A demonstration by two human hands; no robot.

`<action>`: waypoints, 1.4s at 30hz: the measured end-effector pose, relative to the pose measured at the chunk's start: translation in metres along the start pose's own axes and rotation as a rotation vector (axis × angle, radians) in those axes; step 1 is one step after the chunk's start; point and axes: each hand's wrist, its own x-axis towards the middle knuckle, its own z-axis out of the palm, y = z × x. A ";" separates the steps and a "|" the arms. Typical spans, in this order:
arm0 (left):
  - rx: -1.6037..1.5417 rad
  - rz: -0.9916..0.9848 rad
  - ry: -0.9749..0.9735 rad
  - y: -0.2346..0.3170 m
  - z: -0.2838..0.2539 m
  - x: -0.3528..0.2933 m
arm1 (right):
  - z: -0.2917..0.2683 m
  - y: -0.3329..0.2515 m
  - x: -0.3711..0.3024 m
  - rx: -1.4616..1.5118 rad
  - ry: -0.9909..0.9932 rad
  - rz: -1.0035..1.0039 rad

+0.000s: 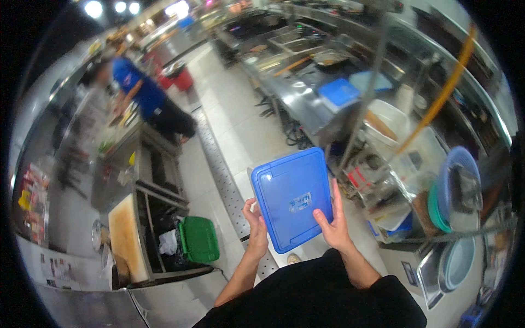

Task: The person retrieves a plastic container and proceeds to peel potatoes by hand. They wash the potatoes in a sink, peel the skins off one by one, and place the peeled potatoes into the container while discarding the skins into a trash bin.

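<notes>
We hold a blue lid (290, 180) in front of us, slightly tilted, above the pale floor (216, 82); a small printed label (299, 202) sits near its middle. Whether a box is under it, we cannot tell. Our right grip (334, 223) is closed on its right edge, thumb pressed on top and fingers along the side. Our left grip (256, 227) is loosely curled at the left edge; how firmly it bears there, we cannot tell.

On the left, a cutting board (128, 238) lies near us, with an open green bin (198, 239) just to its right. Farther left, a person in a blue shirt (139, 90) bends over a surface. A perforated drain strip (216, 161) runs along the floor from near to far.

On the right, a metal surface (292, 90) carries a blue-topped box (339, 93). Nearer, a white tub (402, 117), a purple basin (456, 167) and a green basin (435, 208) crowd a rack.
</notes>
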 end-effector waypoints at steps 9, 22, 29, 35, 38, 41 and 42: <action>0.088 0.014 0.252 -0.047 -0.139 0.105 | 0.112 0.088 0.142 0.118 -0.199 -0.017; -0.073 0.199 0.733 0.050 -0.326 0.430 | 0.191 0.206 0.568 0.761 -0.080 0.530; -0.203 0.271 0.726 0.021 -0.449 0.604 | 0.318 0.269 0.783 0.737 -0.212 0.543; -0.329 0.112 0.349 -0.058 -0.576 0.773 | 0.375 0.324 0.912 0.305 0.124 0.407; -0.538 -0.084 0.058 -0.059 -0.605 0.866 | 0.383 0.327 0.968 -0.107 0.168 0.251; -0.702 -0.209 -0.098 -0.087 -0.612 0.949 | 0.405 0.347 1.019 -0.131 0.173 0.304; -0.750 -0.239 -0.148 -0.104 -0.615 0.979 | 0.418 0.352 1.044 -0.142 0.112 0.270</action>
